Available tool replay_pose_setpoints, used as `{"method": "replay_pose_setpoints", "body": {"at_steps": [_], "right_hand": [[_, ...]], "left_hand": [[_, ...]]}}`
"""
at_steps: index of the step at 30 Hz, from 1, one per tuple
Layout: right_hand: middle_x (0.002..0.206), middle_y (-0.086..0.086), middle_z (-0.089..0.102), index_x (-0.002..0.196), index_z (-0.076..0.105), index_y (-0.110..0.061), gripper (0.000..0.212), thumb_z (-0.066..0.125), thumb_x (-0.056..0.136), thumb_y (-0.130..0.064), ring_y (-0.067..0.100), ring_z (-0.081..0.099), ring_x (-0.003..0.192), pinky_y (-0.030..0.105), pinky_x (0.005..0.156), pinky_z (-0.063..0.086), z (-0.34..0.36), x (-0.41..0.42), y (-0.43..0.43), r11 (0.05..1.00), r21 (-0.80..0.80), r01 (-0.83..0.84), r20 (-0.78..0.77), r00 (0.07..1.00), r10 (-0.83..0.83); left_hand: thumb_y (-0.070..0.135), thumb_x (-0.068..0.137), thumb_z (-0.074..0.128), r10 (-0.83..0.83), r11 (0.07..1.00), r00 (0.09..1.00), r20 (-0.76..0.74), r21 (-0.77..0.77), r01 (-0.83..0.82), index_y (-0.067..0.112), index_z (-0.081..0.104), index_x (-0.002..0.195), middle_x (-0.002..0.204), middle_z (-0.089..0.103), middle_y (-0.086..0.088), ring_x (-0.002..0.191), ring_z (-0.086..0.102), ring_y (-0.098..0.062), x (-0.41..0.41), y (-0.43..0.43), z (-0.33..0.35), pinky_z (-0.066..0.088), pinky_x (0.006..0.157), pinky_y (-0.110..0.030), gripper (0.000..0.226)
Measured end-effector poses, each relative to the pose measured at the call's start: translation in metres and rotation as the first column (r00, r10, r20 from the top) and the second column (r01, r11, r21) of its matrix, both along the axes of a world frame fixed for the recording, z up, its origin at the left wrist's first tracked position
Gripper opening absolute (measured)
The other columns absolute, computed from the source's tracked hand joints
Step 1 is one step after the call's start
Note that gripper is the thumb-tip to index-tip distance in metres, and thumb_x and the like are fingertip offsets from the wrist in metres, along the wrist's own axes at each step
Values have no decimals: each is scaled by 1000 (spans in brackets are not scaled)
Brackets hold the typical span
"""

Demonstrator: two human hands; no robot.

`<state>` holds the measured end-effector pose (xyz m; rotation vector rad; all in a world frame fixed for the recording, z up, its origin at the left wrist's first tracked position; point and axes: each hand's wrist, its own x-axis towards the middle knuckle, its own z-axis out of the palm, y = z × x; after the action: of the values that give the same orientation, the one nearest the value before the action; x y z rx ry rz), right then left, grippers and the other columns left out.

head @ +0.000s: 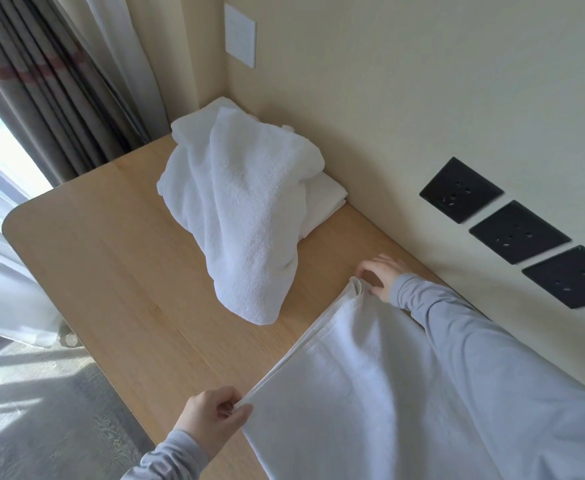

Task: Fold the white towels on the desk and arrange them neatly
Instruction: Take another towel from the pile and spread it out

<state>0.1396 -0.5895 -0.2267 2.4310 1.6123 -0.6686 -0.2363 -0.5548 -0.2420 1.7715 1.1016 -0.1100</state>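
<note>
A white towel (350, 382) lies doubled over on the near right part of the wooden desk (118, 258). My left hand (215, 419) pinches its near left corner at the desk's front edge. My right hand (381, 275) pinches the far corner, close to the wall. The folded edge runs taut between both hands. My grey right sleeve covers part of the towel. A heap of unfolded white towels (239, 209) sits in the far corner of the desk. A flat folded white cloth (325, 195) shows under the heap's right side.
Three black wall sockets (516, 232) sit on the wall at the right, just above the desk. A white switch plate (240, 35) is higher up. Grey curtains (42, 84) and a sheer curtain hang at the left. Grey floor (35, 410) lies beyond the desk's edge.
</note>
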Motion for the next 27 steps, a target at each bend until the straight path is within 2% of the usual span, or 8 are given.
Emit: {"method": "replay_pose_setpoints", "body": {"at_steps": [5, 9, 13, 16, 19, 22, 25, 27], "right_hand": [[118, 0, 50, 104, 58, -22, 26, 55, 85, -5, 25, 33, 131, 38, 109, 25, -6, -1, 3, 997, -12, -70, -44, 997, 70], [121, -1, 48, 103, 59, -24, 32, 51, 80, -2, 22, 39, 121, 30, 94, 30, -7, 1, 9, 963, -133, -233, 62, 968, 243], [126, 1, 47, 112, 58, -24, 28, 58, 85, -18, 21, 39, 121, 32, 94, 32, -2, 2, 20, 907, -267, -326, 142, 917, 372], [123, 0, 50, 115, 57, -21, 30, 57, 87, -30, 20, 41, 119, 33, 94, 32, 12, 6, 24, 878, -354, -323, 161, 903, 398], [110, 2, 56, 108, 59, -16, 21, 50, 92, -26, 21, 50, 106, 34, 91, 42, 27, 9, 24, 856, -397, -330, 160, 894, 419], [99, 2, 48, 109, 58, -10, 20, 45, 95, -17, 18, 47, 89, 30, 77, 41, 40, 11, 17, 875, -376, -303, 156, 911, 382], [111, 4, 53, 111, 59, -12, 23, 42, 97, -20, 21, 51, 100, 25, 74, 35, 56, 18, 0, 921, -266, -284, 180, 924, 337], [112, 2, 54, 112, 60, -14, 25, 41, 97, -21, 21, 52, 103, 24, 76, 34, 73, 24, -14, 944, -197, -264, 201, 932, 302]], "left_hand": [[19, 79, 68, 10, 1000, 1000, -1, -18, -10, 28, 55, 56, 46, 54, 13, 56, 52, 6, 0, 1, -1, 39, 57, -6, 28], [19, 79, 68, -3, 1000, 1000, -17, -3, 3, 33, 51, 51, 46, 52, 12, 56, 52, 5, 1, 2, -3, 38, 56, -7, 35], [20, 82, 66, -2, 1000, 1000, -30, -3, 2, 28, 59, 61, 57, 61, 10, 59, 56, 1, -3, 3, -8, 41, 61, -10, 24], [18, 86, 63, 10, 1000, 999, -42, -2, -10, 17, 68, 80, 77, 71, -2, 76, 64, -18, -2, 3, -10, 45, 70, -16, 8], [18, 87, 62, 59, 998, 998, -28, -21, -60, 29, 63, 74, 69, 69, 2, 67, 61, -15, 2, 3, -11, 42, 61, -10, 17], [15, 85, 64, 160, 987, 987, 14, -35, -159, 34, 63, 70, 61, 67, 8, 60, 60, -3, 5, 3, -11, 40, 57, -4, 24], [10, 85, 63, 238, 971, 967, 88, -24, -236, 37, 64, 72, 69, 68, 5, 71, 63, -16, 7, 1, -8, 44, 64, -11, 30], [8, 85, 62, 257, 963, 955, 145, 42, -266, 38, 62, 73, 68, 66, 3, 70, 60, -21, 13, 1, -3, 44, 64, -16, 32]]}}
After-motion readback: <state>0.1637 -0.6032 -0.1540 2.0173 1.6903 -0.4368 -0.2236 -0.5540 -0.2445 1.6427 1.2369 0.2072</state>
